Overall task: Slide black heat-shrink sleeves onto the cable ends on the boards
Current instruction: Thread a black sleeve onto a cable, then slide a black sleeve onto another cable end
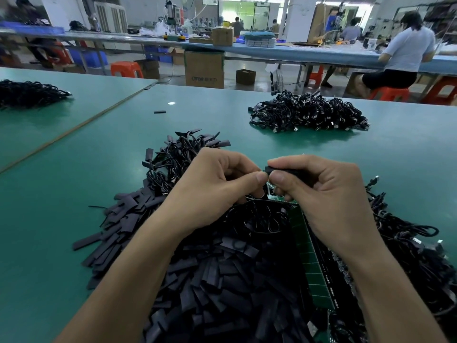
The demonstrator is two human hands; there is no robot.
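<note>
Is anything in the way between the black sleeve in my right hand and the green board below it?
Nothing visible is. The right hand pinches the black sleeve just above the green board, and the thumb of the left hand sits right beside it. The cable end itself is hidden behind the fingertips.

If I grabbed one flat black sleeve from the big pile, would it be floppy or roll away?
Probably light and a bit bendy: the sleeves lie squashed flat in a loose heap, some bent. It likely won't roll, since it's flat like a strip, not round.
</note>
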